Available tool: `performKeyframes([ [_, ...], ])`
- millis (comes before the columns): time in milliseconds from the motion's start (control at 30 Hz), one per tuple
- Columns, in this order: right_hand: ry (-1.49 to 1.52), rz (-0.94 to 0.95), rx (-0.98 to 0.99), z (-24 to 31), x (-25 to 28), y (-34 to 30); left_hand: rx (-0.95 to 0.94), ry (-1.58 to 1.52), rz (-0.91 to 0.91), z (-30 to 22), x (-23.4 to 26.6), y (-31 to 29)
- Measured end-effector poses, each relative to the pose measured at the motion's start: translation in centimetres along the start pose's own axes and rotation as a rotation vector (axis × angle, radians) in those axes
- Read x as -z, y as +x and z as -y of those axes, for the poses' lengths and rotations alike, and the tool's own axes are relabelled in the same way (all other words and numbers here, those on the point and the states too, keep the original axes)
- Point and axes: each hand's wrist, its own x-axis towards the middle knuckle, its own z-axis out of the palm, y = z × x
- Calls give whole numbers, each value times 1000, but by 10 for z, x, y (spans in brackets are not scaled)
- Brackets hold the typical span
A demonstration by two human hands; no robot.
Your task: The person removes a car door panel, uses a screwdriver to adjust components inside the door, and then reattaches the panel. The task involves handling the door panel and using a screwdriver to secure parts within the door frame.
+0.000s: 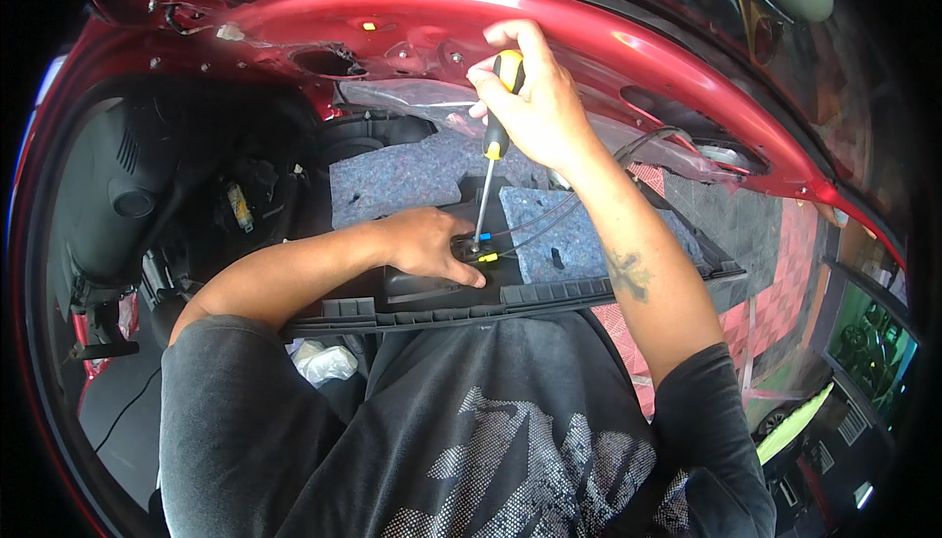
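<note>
My right hand [535,101] is closed around the yellow-and-black grip of a screwdriver [497,131]. Its metal shaft slants down, and the tip meets a small black inner door handle [475,246]. My left hand [432,245] presses down beside the tip, its fingers curled at the handle and its thumb stretched along the near side; the fingertips are partly hidden. Two dark cables, one with a blue end [485,237] and one with a yellow end [488,258], run from the handle to the right. All this sits on the back of a black door panel [432,314] held against my body.
Blue-grey felt pads [388,182] cover parts of the panel. Beyond it stands the open red car door [412,23], with plastic sheeting [422,98] along its inside. The dashboard [123,165] is at the left; red and grey floor tiles [756,273] show at the right.
</note>
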Motion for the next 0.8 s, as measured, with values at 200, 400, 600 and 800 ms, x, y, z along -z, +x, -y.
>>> performKeyframes([
  [200,962,396,-257,2,29,5,3,-15,0,3,-4,1],
  [400,-74,105,-185,4,14,0,-4,-10,-12,5,-4,4],
  [600,100,145,-64,-20,16,4,4,-13,-7,1,-1,0],
  [800,305,329,-212,1,36,6,4,-5,1,0,1,-1],
])
